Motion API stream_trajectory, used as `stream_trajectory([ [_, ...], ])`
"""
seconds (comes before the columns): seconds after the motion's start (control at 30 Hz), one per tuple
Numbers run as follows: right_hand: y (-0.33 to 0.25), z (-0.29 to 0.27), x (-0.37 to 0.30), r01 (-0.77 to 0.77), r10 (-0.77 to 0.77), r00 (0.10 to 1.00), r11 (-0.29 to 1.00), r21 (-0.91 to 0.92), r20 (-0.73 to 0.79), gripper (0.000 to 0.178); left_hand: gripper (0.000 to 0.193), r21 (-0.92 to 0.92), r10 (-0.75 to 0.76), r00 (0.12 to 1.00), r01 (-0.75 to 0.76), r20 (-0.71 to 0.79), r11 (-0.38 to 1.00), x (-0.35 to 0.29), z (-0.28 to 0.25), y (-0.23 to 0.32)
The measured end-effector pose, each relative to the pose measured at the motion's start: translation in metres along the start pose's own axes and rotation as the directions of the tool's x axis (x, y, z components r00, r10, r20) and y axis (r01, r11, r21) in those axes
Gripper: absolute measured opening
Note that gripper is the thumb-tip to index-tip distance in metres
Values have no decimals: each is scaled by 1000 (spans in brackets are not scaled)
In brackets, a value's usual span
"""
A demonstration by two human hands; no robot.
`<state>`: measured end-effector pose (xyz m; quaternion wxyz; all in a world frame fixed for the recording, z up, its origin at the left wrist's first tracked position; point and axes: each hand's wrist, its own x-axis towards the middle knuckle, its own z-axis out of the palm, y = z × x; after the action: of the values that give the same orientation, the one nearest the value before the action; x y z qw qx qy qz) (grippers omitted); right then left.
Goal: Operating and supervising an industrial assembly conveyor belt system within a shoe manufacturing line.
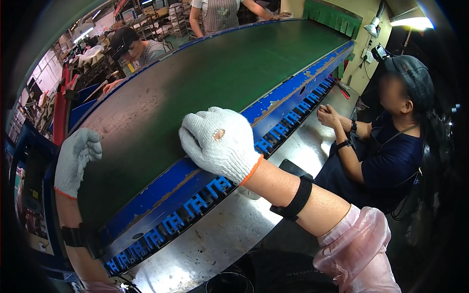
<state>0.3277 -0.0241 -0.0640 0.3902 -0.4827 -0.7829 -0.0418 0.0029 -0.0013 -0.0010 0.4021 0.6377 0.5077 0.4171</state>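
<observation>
A green conveyor belt (215, 68) in a worn blue frame runs away from me toward the upper right. My right hand (217, 141), in a white knit glove with an orange cuff and a small hole on the back, is curled into a loose fist over the belt's near edge. Nothing sticks out of it; the inside of the fist is hidden. At the belt's left end my left hand (75, 158), gloved the same way, is raised with its fingers loosely bent. I see nothing in it. Both wrists wear black straps.
Blue clips (171, 222) line the near side above a metal shelf (205, 244). On the right sits a person in a dark cap (400, 122), hands together; red-handled pliers (344, 92) lie nearby. Two other people are across the belt. A lamp (413, 23) hangs upper right.
</observation>
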Motion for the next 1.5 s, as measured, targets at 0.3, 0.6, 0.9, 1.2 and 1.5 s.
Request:
stream_trajectory([
  [0.3,0,0,0,-8,8,1000,1000,24,-22,25,35,3,-10,1000,10,26,1000,0,-1,-1],
  [0.6,0,-1,-1,-10,10,1000,1000,17,-25,25,30,-16,-4,1000,4,3,1000,1,0,-3],
  [0.9,2,-1,-1,18,-17,999,999,26,-41,27,30,-12,-6,1000,6,-2,1000,2,1,-3],
  [1.2,2,-1,-1,66,-63,994,998,22,-93,27,29,-4,0,1000,0,-8,1000,0,2,-1],
  [1.5,1,-1,-1,33,-33,998,999,10,-50,29,30,-8,4,1000,-4,0,1000,0,1,-2],
])
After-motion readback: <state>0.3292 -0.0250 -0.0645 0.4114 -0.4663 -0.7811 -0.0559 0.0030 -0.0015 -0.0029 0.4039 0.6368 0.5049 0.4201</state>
